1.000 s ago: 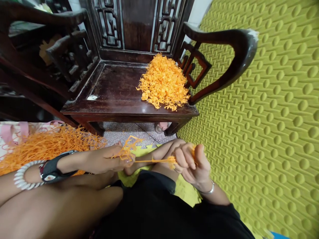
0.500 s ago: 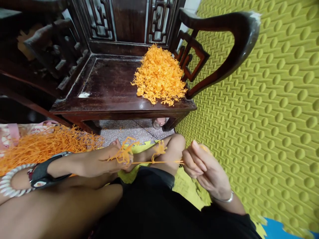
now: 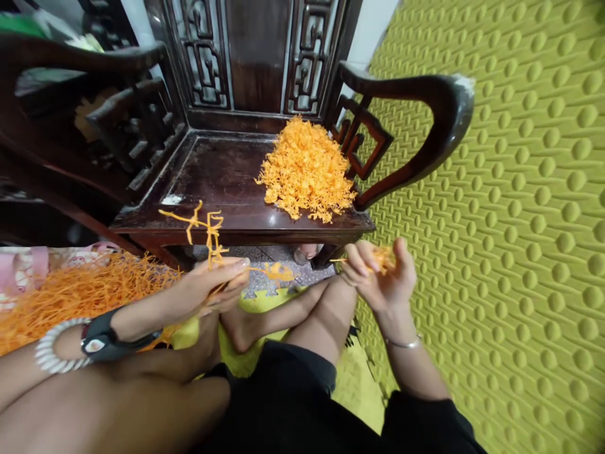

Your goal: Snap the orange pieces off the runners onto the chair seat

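Observation:
My left hand [image 3: 220, 284] is closed, thumb on top, round an orange plastic sprue [image 3: 213, 236]. The thin branched strip stands up above the fist, and a small frilly orange piece [image 3: 278, 272] sticks out to the right on a stem. My right hand [image 3: 378, 274] is raised over the right knee, apart from the left. Its fingers are curled around small frilly orange pieces [image 3: 382, 257], and a short thin stem pokes out to the left. How many pieces lie in that palm is hidden.
A dark carved wooden chair [image 3: 208, 173] stands ahead. On the right of its seat is a heap of frilly orange pieces [image 3: 307, 170]. Orange stringy strips [image 3: 94, 290] lie in a pile at left by a pink-and-white bag [image 3: 19, 271]. Yellow-green bumpy matting [image 3: 510, 252] covers the right side.
The orange strand stretched between my hands has parted. My right hand has risen and turned palm up with pieces in it. The sprue in my left hand now points upward.

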### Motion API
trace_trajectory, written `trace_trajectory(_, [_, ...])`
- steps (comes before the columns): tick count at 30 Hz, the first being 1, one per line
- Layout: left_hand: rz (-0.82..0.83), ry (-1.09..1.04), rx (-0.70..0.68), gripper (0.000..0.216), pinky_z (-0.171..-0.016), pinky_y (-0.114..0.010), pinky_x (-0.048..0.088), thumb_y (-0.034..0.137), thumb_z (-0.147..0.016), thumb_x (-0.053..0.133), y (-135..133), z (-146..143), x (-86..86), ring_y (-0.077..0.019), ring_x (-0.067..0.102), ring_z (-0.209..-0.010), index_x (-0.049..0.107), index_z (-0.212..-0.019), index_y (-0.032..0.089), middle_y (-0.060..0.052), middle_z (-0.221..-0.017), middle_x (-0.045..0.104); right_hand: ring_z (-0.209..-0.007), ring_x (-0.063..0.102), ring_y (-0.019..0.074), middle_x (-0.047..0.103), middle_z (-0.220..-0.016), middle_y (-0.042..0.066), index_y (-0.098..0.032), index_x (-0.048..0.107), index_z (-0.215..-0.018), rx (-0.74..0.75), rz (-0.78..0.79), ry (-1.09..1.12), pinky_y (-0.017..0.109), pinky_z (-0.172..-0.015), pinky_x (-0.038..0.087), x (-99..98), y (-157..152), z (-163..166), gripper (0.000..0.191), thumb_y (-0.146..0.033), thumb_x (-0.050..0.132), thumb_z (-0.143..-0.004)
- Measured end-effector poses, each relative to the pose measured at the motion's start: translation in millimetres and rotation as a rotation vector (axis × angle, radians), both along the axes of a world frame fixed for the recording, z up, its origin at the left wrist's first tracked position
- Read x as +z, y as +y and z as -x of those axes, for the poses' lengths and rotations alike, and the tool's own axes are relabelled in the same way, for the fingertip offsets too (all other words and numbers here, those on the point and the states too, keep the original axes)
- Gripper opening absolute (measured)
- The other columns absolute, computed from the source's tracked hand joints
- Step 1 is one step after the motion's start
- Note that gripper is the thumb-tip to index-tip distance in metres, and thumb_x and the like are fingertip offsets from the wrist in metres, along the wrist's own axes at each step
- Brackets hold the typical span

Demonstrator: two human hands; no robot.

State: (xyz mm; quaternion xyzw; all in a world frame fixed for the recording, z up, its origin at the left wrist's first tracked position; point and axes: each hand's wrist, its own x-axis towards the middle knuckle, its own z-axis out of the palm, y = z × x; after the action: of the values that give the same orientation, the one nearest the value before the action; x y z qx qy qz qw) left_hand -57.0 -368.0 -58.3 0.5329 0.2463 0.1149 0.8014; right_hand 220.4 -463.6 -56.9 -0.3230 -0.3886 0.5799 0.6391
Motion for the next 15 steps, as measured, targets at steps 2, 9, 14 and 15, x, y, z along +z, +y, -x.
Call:
trace_trajectory(2, [0.011, -0.029, 0.052, 0.043, -0.037, -0.015, 0.02, 0.038, -0.091, 0.046, 2, -7, 5.0, -0.0028, 0.026, -0.036, 0.037, -0.055, 0.016, 0.007, -0.041, 0.029, -0.043, 0.028, 0.0061, 0.036, -0.061, -0.002, -0.018, 0.032, -0.054, 0.082, -0.024, 0.087, 0.024, -0.041, 0.018, -3.8, 20, 16, 0.052, -0.061, 0.05, -0.077])
trace_trajectory(9, [0.024, -0.06, 0.176, 0.041, -0.038, -0.015, 0.019, 0.037, -0.092, 0.045, 7, -15, 10.2, -0.0016, 0.021, -0.036, 0.036, -0.058, 0.016, 0.008, -0.043, 0.027, -0.053, 0.032, 0.0092, 0.039, -0.065, -0.002, -0.019, 0.041, -0.065, -0.004, -0.161, -0.293, 0.026, -0.052, 0.024, -23.3, 48, 36, 0.037, -0.047, 0.059, -0.08])
trace_trajectory(14, [-0.122, 0.077, 0.137, 0.043, -0.04, -0.015, 0.02, 0.045, -0.09, 0.047, 8, -17, 6.8, -0.002, 0.025, -0.041, 0.038, -0.059, 0.015, 0.007, -0.048, 0.031, -0.058, 0.03, 0.0092, 0.038, -0.064, -0.004, -0.019, 0.043, -0.068, -0.169, -0.327, -0.758, 0.026, -0.053, 0.024, -24.5, 55, 69, 0.054, -0.061, 0.076, -0.059])
trace_trajectory(15, [-0.146, 0.112, 0.12, 0.044, -0.04, -0.016, 0.021, 0.047, -0.089, 0.047, 8, -16, 5.1, -0.0024, 0.026, -0.042, 0.04, -0.06, 0.015, 0.007, -0.049, 0.033, -0.055, 0.03, 0.0085, 0.037, -0.061, -0.004, -0.018, 0.041, -0.064, -0.212, -0.346, -0.812, 0.026, -0.052, 0.023, -21.8, 54, 74, 0.049, -0.056, 0.072, -0.069])
